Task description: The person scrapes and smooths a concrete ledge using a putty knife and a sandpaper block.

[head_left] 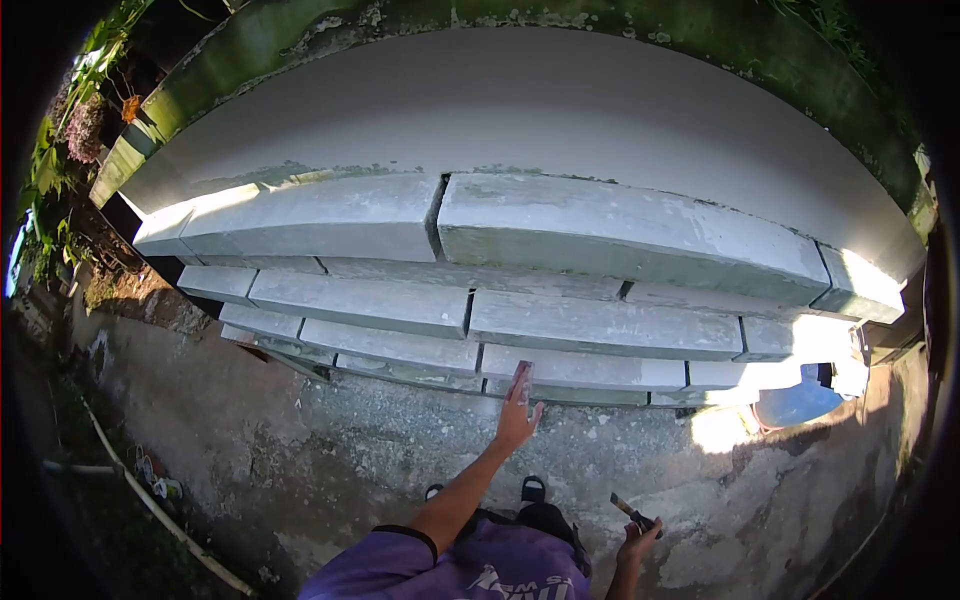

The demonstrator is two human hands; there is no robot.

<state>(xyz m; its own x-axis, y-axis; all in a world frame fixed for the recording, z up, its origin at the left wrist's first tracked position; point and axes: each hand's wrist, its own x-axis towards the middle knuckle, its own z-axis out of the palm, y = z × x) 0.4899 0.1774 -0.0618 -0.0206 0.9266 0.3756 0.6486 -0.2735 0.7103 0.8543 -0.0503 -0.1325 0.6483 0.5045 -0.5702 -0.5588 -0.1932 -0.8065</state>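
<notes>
My left hand (pixel 517 418) reaches forward to the lower courses of the pale block wall (pixel 590 366), thumb held out to the side. Under its fingers a small flat reddish-brown strip (pixel 526 372), which looks like sandpaper, lies against a block near a dark vertical joint. Whether the strip is pinched or only pressed flat is hard to make out. Low on the right, away from the wall, my right hand (pixel 637 541) grips a small paintbrush (pixel 630 511) by its dark handle, brown tip pointing up and left.
Stepped rows of grey-white blocks with dark gaps rise to a smooth pale wall (pixel 520 100) and a mossy top edge (pixel 300 40). A blue container (pixel 800 402) stands at the right. A long pole (pixel 160 510) lies on the left of the rough concrete ground (pixel 390 440).
</notes>
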